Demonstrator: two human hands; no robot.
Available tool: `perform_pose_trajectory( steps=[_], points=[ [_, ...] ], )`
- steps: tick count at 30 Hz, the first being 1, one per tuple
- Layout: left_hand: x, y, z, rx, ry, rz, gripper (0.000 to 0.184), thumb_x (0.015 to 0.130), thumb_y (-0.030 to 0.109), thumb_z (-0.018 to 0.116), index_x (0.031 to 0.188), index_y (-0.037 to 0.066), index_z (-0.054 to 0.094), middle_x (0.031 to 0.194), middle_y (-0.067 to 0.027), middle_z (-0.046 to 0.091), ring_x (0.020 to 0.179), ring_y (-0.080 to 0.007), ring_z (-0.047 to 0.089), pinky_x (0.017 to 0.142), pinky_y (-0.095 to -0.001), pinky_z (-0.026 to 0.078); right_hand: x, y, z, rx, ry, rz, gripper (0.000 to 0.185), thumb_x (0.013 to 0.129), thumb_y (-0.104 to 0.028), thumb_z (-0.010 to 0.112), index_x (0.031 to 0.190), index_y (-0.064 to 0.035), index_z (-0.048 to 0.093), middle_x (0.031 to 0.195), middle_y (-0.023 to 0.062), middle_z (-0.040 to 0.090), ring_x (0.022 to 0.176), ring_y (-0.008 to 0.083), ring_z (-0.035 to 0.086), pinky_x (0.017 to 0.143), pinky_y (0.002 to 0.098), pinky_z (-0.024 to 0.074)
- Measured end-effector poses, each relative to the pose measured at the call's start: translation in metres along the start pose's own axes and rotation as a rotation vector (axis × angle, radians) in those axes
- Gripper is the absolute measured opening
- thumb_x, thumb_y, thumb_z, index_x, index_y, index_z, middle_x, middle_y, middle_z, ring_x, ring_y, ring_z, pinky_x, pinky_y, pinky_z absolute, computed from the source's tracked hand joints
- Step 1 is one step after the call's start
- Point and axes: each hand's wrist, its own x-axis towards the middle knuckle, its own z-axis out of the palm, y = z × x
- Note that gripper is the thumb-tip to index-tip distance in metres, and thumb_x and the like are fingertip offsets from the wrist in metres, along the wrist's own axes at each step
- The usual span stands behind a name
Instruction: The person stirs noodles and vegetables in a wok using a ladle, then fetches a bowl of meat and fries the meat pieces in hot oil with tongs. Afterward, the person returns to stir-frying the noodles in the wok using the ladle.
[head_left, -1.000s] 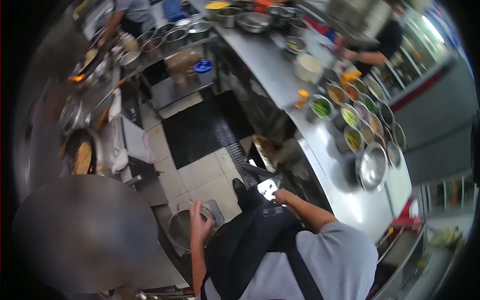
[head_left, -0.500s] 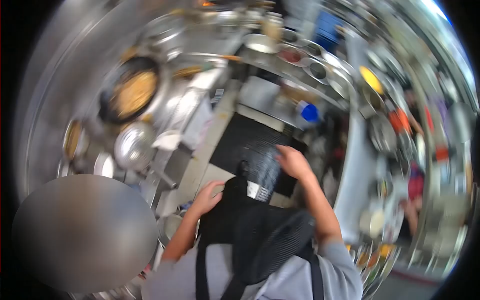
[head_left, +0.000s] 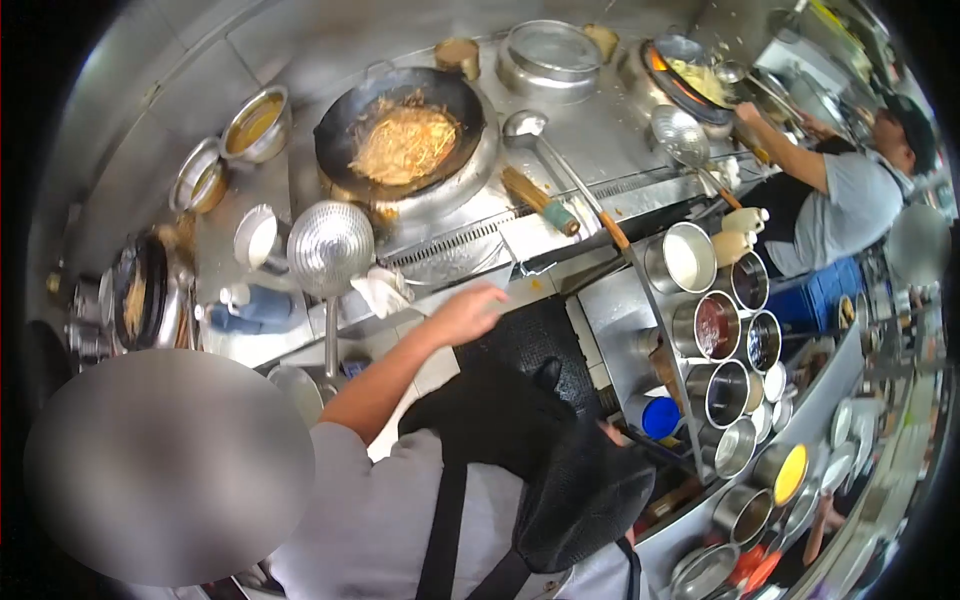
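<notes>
My left hand (head_left: 470, 315) reaches forward over the floor gap by the stove's front edge, fingers loosely stretched with nothing seen in them. Left of it lies a crumpled white cloth (head_left: 383, 291), apart from the hand. A perforated strainer (head_left: 331, 245) rests beside the cloth, its handle over the edge. Farther back, a black wok (head_left: 335, 155) holds browned noodles (head_left: 405, 143). A ladle (head_left: 565, 165) and a bamboo brush (head_left: 540, 200) lie on the steel counter. My right hand is mostly hidden behind black mesh material (head_left: 585, 495); only a small patch of skin shows there.
On the right stands a rack of steel pots with sauces, including a red sauce pot (head_left: 715, 328) and a blue container (head_left: 660, 416). A co-worker (head_left: 840, 200) works at another wok at the back right. A black floor mat (head_left: 530, 345) lies below my left hand.
The view has turned towards the stove and sharpened. My left hand has moved from near the apron out towards the stove edge. My right hand, visible before, is now mostly hidden.
</notes>
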Motion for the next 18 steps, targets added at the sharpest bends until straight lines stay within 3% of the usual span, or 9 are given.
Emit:
perform_pose_trajectory(
  steps=[1,3,6,8,10,13,14,16,18],
  points=[
    [-0.008,-0.004,0.0,0.022,0.144,-0.047,0.031,0.087,0.01,0.066,0.118,0.006,0.062,0.123,-0.0159,0.062,0.12,-0.0364,0.058,0.104,-0.0426,0.046,0.021,-0.025,-0.031,-0.068,-0.006,-0.058,0.035,0.091,-0.022,0.063,0.121,-0.0052,0.068,0.105,0.0255,0.069,0.103,0.0435,0.067,0.089,0.0477,0.053],
    [-0.019,-0.012,-0.005,0.119,0.447,-0.169,0.036,0.084,0.007,0.067,0.119,0.006,0.06,0.122,-0.0179,0.061,0.117,-0.0384,0.059,0.104,-0.0431,0.046,0.095,-0.039,-0.069,0.041,0.216,-0.348,0.032,0.091,-0.018,0.063,0.118,-0.0012,0.067,0.106,0.0291,0.068,0.103,0.0465,0.065,0.089,0.0513,0.0519],
    [-0.064,-0.051,0.004,0.234,0.875,-0.406,0.041,0.084,0.007,0.07,0.123,0.003,0.059,0.123,-0.0204,0.061,0.12,-0.0388,0.057,0.105,-0.0429,0.045,0.205,-0.087,-0.141,-0.054,0.407,-0.615,0.03,0.092,-0.011,0.06,0.117,0.0032,0.066,0.107,0.0293,0.068,0.101,0.0465,0.065,0.088,0.0494,0.0531],
    [-0.095,-0.087,0.008,0.171,1.045,-0.769,0.049,0.085,0.011,0.071,0.129,-0.002,0.057,0.127,-0.0235,0.06,0.121,-0.0381,0.057,0.106,-0.0434,0.044,0.265,-0.123,-0.179,-0.031,0.441,-0.638,0.029,0.092,-0.008,0.058,0.117,0.0036,0.066,0.105,0.0302,0.068,0.098,0.0475,0.066,0.087,0.0499,0.0536],
    [-0.116,-0.111,0.007,0.081,1.171,-0.921,0.059,0.084,0.015,0.073,0.135,-0.007,0.053,0.131,-0.0264,0.059,0.121,-0.0379,0.058,0.106,-0.0433,0.045,0.329,-0.139,-0.199,-0.139,0.392,-0.665,0.028,0.093,-0.011,0.058,0.116,0.0045,0.065,0.105,0.0321,0.067,0.099,0.0487,0.065,0.087,0.053,0.0523],
    [-0.11,-0.119,0.003,-0.047,1.278,-1.02,0.063,0.082,0.018,0.075,0.135,-0.008,0.052,0.133,-0.0281,0.059,0.121,-0.0382,0.059,0.105,-0.0423,0.045,0.406,-0.142,-0.196,-0.274,0.338,-0.639,0.029,0.093,-0.017,0.058,0.114,0.0021,0.065,0.103,0.034,0.066,0.098,0.0522,0.063,0.089,0.0563,0.0504],
    [-0.109,-0.12,-0.003,-0.128,1.309,-1.04,0.063,0.082,0.019,0.075,0.135,-0.008,0.053,0.132,-0.0285,0.059,0.121,-0.0381,0.059,0.104,-0.0421,0.046,0.43,-0.14,-0.195,-0.439,0.194,-0.558,0.049,0.085,-0.02,0.067,0.128,0.001,0.057,0.106,0.0329,0.067,0.102,0.0486,0.065,0.092,0.0518,0.0523],
    [-0.119,-0.143,-0.01,-0.211,1.267,-1.073,0.073,0.078,0.024,0.079,0.137,-0.008,0.05,0.134,-0.0297,0.058,0.123,-0.0387,0.059,0.104,-0.0421,0.047,0.439,-0.145,-0.194,-0.435,0.107,-0.554,0.059,0.079,-0.017,0.07,0.133,-0.0011,0.052,0.107,0.0326,0.067,0.102,0.0488,0.064,0.091,0.0526,0.0523],
    [-0.109,-0.157,-0.018,-0.204,0.944,-1.104,0.084,0.073,0.028,0.083,0.14,-0.007,0.047,0.132,-0.0298,0.058,0.122,-0.0412,0.059,0.103,-0.0432,0.047,0.453,-0.145,-0.193,-0.439,0.067,-0.509,0.069,0.076,-0.013,0.07,0.14,-0.0043,0.047,0.106,0.032,0.067,0.1,0.05,0.064,0.088,0.0541,0.0526]
  ],
)
